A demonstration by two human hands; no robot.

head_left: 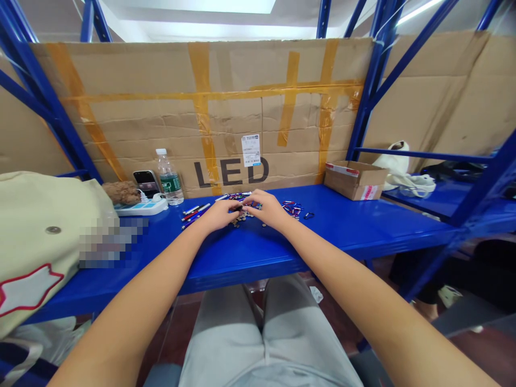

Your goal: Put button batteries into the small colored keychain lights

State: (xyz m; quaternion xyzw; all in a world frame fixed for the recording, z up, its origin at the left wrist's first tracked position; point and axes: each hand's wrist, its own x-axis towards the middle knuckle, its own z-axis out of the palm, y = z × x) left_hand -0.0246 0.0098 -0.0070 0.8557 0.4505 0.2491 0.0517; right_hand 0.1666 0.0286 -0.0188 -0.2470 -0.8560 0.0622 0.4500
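My left hand (217, 215) and my right hand (264, 209) rest over the blue steel shelf (322, 242), their fingertips meeting above a loose scatter of small metal parts (242, 216). Something small and dark may lie between the fingertips, but the fingers hide it. Just right of my right hand lie small coloured carabiner clips (292, 209). Left of my left hand lie several thin red and silver rods (194, 213). Further small coloured pieces (237, 196) sit behind my fingers.
A water bottle (170, 178), a phone (147, 183) and a power strip (142, 207) stand at the back left. A beige bag (40, 242) lies at the far left. A cardboard box (355, 180) sits at the right. Cardboard sheeting (201, 113) backs the shelf.
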